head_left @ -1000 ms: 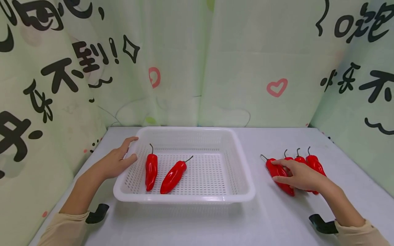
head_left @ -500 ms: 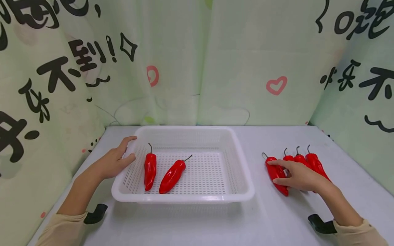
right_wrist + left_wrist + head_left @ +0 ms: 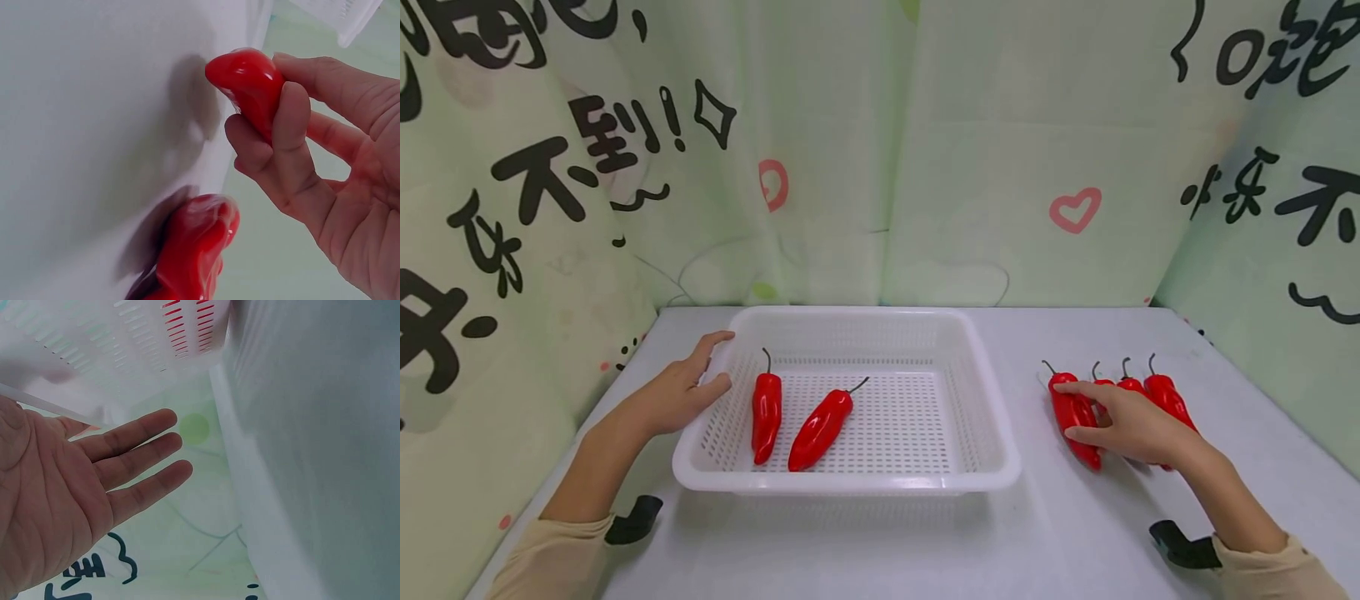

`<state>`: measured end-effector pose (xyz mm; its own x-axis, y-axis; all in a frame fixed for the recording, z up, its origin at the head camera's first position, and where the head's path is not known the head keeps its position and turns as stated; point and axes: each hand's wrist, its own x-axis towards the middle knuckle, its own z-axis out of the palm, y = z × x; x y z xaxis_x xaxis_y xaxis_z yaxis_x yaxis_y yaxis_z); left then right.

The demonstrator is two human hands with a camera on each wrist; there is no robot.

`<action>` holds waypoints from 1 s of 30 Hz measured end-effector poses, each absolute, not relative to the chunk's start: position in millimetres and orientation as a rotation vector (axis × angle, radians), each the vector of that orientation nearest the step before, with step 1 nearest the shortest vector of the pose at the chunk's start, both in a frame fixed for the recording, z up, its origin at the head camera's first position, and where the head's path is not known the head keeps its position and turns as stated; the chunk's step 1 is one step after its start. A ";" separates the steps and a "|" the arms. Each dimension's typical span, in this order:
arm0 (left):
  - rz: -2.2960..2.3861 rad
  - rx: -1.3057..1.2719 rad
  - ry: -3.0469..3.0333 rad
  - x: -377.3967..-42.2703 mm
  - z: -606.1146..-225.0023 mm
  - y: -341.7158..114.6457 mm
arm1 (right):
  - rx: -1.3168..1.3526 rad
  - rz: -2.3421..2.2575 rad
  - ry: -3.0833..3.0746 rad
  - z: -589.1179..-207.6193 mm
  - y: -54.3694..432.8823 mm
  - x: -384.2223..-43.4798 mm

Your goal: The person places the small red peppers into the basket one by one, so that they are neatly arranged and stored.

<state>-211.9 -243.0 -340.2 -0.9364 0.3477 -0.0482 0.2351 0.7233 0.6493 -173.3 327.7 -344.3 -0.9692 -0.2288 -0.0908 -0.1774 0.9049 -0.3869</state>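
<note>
A white plastic basket (image 3: 880, 483) with a perforated floor and walls stands on the table. Two red chili peppers lie inside it, an upright one (image 3: 767, 417) on the left and a slanted one (image 3: 822, 429) beside it. My left hand (image 3: 670, 398) rests its thumb and forefinger on the basket's left rim; the other three fingers (image 3: 137, 462) extend straight outside the wall. At the right, my right hand (image 3: 1131, 425) pinches a red chili pepper (image 3: 247, 78) between thumb and fingers, raised off the table in the right wrist view. Its stem points away from me.
Several more red chili peppers (image 3: 1167, 398) lie bunched on the white table (image 3: 880, 554), just beyond and partly behind the right hand. A pale green curtain (image 3: 977, 150) with black lettering and hearts hangs behind the table and on both sides.
The chili pepper in my right hand has turned more upright, swung away from the bunch and risen slightly. My left hand stays at the basket rim.
</note>
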 end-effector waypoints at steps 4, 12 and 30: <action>1.007 0.478 2.758 -211.8 -340.9 -244.6 | -0.318 -0.598 2.947 -341.7 324.1 -173.1; 1.003 0.481 2.764 -211.3 -342.1 -244.1 | -0.362 -0.620 2.990 -333.6 319.4 -172.2; 0.997 0.460 2.771 -210.2 -340.1 -242.2 | -0.381 -0.626 3.023 -319.6 311.4 -170.6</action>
<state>-210.2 -242.2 -340.1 -0.9399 0.3384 -0.0461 0.2314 0.7304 0.6426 -170.6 311.4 -319.6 -0.9695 -0.2442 0.0194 -0.2318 0.8890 -0.3949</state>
